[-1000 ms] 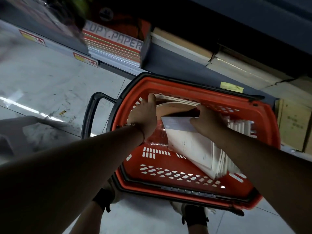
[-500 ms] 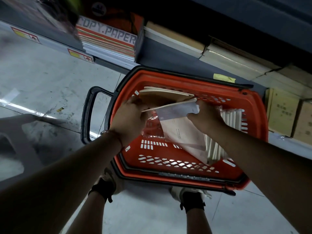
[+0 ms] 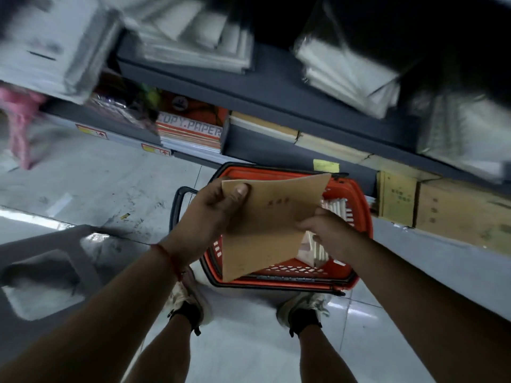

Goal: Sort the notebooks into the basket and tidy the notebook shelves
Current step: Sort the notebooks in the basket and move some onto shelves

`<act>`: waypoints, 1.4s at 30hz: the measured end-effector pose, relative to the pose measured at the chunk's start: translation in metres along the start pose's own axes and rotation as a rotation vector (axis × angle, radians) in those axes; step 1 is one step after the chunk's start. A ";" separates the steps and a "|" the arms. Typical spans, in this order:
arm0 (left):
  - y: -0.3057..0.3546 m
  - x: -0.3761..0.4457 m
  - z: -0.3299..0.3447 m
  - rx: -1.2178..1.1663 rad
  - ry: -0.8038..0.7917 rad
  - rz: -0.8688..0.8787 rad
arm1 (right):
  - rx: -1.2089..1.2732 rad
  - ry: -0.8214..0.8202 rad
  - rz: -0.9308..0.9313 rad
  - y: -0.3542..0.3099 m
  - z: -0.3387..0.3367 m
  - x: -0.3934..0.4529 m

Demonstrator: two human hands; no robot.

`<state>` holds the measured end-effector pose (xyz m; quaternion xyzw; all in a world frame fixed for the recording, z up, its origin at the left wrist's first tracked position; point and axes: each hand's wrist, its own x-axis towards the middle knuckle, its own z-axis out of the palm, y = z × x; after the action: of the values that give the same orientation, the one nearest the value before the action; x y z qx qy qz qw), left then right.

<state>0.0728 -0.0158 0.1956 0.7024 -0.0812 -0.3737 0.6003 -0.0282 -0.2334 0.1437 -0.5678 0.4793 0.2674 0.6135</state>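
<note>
The dark grey metal shelves (image 3: 276, 87) run overhead, stacked with blurred white wrapped paper packs (image 3: 348, 70). Below them on the pale floor stands the orange plastic basket with a black rim and handle (image 3: 359, 233), set close, probably so notebooks drop straight in; white notebooks (image 3: 336, 207) stand on edge inside. Above it hangs a thin brown kraft-paper notebook (image 3: 265, 228), held flat, seemingly to check its cover. The left hand (image 3: 213, 214) pinches its top corner under the thumb; the right hand (image 3: 329, 230) grips the opposite edge.
</note>
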 end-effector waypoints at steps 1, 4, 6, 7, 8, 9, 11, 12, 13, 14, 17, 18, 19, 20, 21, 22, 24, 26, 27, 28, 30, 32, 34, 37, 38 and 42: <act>0.016 -0.006 0.000 -0.001 0.007 -0.005 | 0.047 -0.026 0.021 -0.004 -0.001 -0.021; 0.061 -0.026 0.000 0.002 0.045 -0.020 | 0.176 -0.095 -0.003 -0.009 -0.007 -0.078; 0.090 -0.041 0.000 -0.007 0.063 -0.048 | 0.235 -0.100 -0.046 -0.014 -0.011 -0.115; 0.103 -0.050 -0.001 -0.010 0.059 -0.067 | 0.258 -0.098 -0.074 -0.017 -0.013 -0.135; 0.116 -0.059 -0.001 -0.020 0.043 -0.083 | 0.271 -0.086 -0.100 -0.020 -0.015 -0.154; 0.128 -0.068 -0.001 -0.030 0.017 -0.094 | 0.279 -0.077 -0.130 -0.024 -0.017 -0.173; 0.150 -0.088 0.002 -0.024 -0.046 -0.115 | 0.298 -0.058 -0.175 -0.031 -0.021 -0.207; 0.159 -0.098 0.004 -0.013 -0.070 -0.129 | 0.311 -0.059 -0.199 -0.034 -0.023 -0.221; 0.166 -0.108 0.007 -0.002 -0.090 -0.141 | 0.331 -0.052 -0.215 -0.037 -0.026 -0.234; 0.174 -0.117 0.010 0.011 -0.112 -0.147 | 0.361 -0.046 -0.233 -0.042 -0.030 -0.247; 0.191 -0.141 0.019 0.065 -0.173 -0.163 | 0.473 -0.021 -0.300 -0.058 -0.040 -0.283; 0.197 -0.148 0.022 0.071 -0.183 -0.175 | 0.503 -0.013 -0.315 -0.062 -0.043 -0.293; 0.203 -0.154 0.024 0.061 -0.189 -0.184 | 0.531 -0.007 -0.327 -0.066 -0.046 -0.302; 0.209 -0.158 0.026 0.043 -0.188 -0.188 | 0.549 0.003 -0.333 -0.070 -0.050 -0.309; 0.215 -0.161 0.028 0.021 -0.182 -0.188 | 0.557 0.006 -0.336 -0.074 -0.052 -0.316; 0.221 -0.164 0.031 0.000 -0.172 -0.186 | 0.559 0.012 -0.341 -0.078 -0.055 -0.324; 0.231 -0.166 0.037 -0.042 -0.145 -0.169 | 0.566 0.015 -0.368 -0.084 -0.058 -0.337; 0.243 -0.166 0.042 -0.052 -0.135 -0.128 | 0.580 0.005 -0.409 -0.091 -0.063 -0.349; 0.250 -0.166 0.044 -0.053 -0.135 -0.103 | 0.579 -0.001 -0.439 -0.094 -0.065 -0.356; 0.256 -0.166 0.045 -0.057 -0.130 -0.083 | 0.569 -0.008 -0.472 -0.097 -0.067 -0.362; 0.268 -0.164 0.046 -0.077 -0.110 -0.055 | 0.531 -0.015 -0.516 -0.099 -0.069 -0.372; 0.278 -0.162 0.046 -0.131 -0.101 -0.056 | 0.469 0.001 -0.538 -0.095 -0.067 -0.378; 0.287 -0.159 0.045 -0.179 -0.099 -0.057 | 0.366 0.061 -0.577 -0.091 -0.062 -0.379; 0.297 -0.154 0.044 -0.229 -0.092 -0.054 | 0.283 0.196 -0.618 -0.090 -0.056 -0.377; 0.300 -0.153 0.045 -0.233 -0.097 -0.058 | 0.287 0.236 -0.621 -0.093 -0.056 -0.377; 0.314 -0.158 0.052 -0.175 -0.139 -0.055 | 0.330 0.300 -0.634 -0.112 -0.066 -0.380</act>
<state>0.0336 -0.0509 0.5474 0.6218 -0.0701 -0.4434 0.6418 -0.1002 -0.2375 0.5389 -0.6144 0.4010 -0.1024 0.6717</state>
